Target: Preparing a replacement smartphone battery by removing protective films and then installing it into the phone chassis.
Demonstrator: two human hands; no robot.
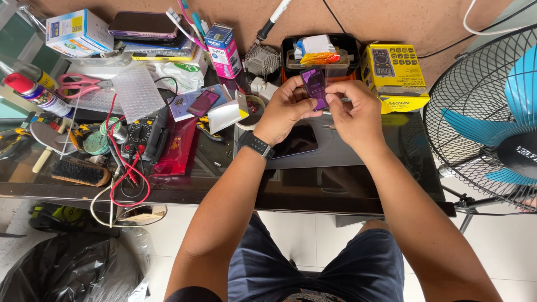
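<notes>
Pinching thin glossy purple rectangular panel point(315, 86), left hand point(285, 109), right hand point(353, 112)

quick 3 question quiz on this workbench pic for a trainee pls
1. True or false: both hands hold the small purple part.
2. Which wrist wears the black watch: A the left, B the right, C neither?
3. What lies flat on the grey mat, just below the hands?

Key
1. True: the left hand and the right hand pinch it from either side, lifted above the desk.
2. A.
3. A dark phone, screen up, partly hidden by the left wrist.
</notes>
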